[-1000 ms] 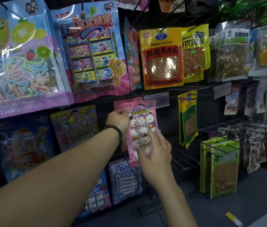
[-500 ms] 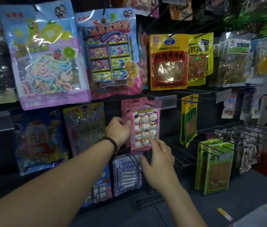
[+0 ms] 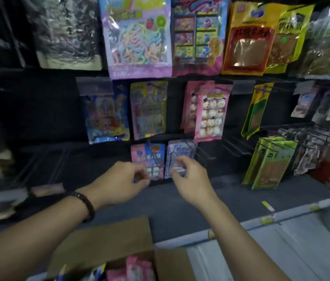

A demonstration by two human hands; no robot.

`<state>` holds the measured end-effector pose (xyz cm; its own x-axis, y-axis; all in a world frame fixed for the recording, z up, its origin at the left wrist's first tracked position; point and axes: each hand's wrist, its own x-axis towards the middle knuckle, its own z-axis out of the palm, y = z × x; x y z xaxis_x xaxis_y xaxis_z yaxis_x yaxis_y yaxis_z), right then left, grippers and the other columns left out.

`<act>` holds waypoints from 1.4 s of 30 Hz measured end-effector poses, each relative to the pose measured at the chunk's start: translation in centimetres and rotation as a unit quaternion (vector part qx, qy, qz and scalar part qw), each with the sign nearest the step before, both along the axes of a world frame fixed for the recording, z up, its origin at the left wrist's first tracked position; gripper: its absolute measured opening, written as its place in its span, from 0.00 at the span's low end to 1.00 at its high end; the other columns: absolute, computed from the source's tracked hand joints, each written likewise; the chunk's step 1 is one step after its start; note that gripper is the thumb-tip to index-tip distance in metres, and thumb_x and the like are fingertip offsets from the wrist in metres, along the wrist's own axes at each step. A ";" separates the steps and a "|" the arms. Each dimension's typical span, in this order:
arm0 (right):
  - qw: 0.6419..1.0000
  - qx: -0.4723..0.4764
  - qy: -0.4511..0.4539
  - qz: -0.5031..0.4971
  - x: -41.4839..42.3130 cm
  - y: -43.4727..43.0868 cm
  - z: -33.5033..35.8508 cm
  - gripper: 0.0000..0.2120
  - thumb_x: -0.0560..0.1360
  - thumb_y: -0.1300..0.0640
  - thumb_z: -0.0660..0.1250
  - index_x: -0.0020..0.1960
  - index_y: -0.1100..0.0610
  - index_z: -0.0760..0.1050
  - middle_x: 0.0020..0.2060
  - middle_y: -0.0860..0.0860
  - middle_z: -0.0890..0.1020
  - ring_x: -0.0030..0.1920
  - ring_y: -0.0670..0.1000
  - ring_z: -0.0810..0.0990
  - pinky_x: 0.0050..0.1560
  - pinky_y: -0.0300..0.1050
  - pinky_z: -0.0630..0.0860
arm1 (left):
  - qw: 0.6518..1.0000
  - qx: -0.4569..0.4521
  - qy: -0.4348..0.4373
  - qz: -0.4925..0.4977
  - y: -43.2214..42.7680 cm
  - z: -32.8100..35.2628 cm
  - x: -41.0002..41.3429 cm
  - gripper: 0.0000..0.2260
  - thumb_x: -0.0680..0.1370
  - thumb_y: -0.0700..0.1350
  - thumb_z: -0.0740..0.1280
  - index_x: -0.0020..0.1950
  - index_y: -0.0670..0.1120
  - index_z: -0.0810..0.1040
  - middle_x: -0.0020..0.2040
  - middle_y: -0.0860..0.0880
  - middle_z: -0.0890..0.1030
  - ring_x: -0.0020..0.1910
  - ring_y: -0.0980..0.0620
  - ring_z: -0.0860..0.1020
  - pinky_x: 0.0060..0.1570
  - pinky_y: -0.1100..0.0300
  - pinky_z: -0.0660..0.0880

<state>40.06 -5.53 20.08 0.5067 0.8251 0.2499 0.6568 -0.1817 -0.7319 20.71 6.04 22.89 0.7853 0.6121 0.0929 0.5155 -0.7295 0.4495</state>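
The snowman packet [image 3: 211, 116] hangs in the middle row of the display rack [image 3: 38, 110]. Its long axis runs up and down, top edge uppermost, printed face outward. Half a second ago both hands were on it; now they have dropped to the row below and it hangs free. The left hand [image 3: 125, 180], grip released and fingers loosely curled, holds nothing in front of a pink and blue packet [image 3: 150, 157]. The right hand [image 3: 190, 177] curls before a pale purple packet [image 3: 181, 154]; blur hides whether its grip is grasping it. A cardboard box [image 3: 103, 240] has come into view below.
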 end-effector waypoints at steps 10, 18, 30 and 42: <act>0.957 -0.131 0.259 0.017 -9.9 -0.9 -18.4 0.05 0.77 0.57 0.73 0.43 0.54 0.85 0.38 0.46 0.86 0.43 0.49 0.84 0.47 0.44 0.76 | 0.987 -0.093 0.124 0.045 -5.7 -14.4 -15.1 0.04 0.77 0.55 0.69 0.43 0.59 0.80 0.43 0.63 0.84 0.43 0.67 0.80 0.50 0.59 0.78; 0.883 -0.454 0.114 0.032 -14.5 -2.4 -31.9 0.32 0.70 0.38 0.74 0.67 0.55 0.75 0.61 0.62 0.81 0.60 0.62 0.82 0.58 0.50 0.79 | 0.950 -0.085 0.299 0.012 -5.7 -18.5 -15.7 0.14 0.81 0.60 0.66 0.65 0.58 0.79 0.65 0.50 0.81 0.65 0.46 0.80 0.61 0.52 0.76; 0.845 -0.524 0.081 0.072 -15.6 -2.9 -35.2 0.59 0.66 0.32 0.71 0.86 0.53 0.46 0.79 0.63 0.64 0.77 0.64 0.68 0.77 0.55 0.69 | 0.914 -0.178 0.364 -0.031 -4.6 -18.6 -15.0 0.23 0.85 0.59 0.63 0.78 0.52 0.71 0.74 0.46 0.76 0.70 0.45 0.76 0.63 0.57 0.71; 0.880 -0.462 -0.056 0.097 -12.5 -5.1 -31.6 0.24 0.82 0.56 0.65 0.78 0.46 0.70 0.60 0.54 0.84 0.59 0.56 0.84 0.59 0.51 0.83 | 0.903 -0.169 0.392 -0.046 -5.2 -19.5 -15.8 0.22 0.84 0.59 0.63 0.77 0.53 0.73 0.74 0.49 0.76 0.72 0.47 0.75 0.61 0.58 0.70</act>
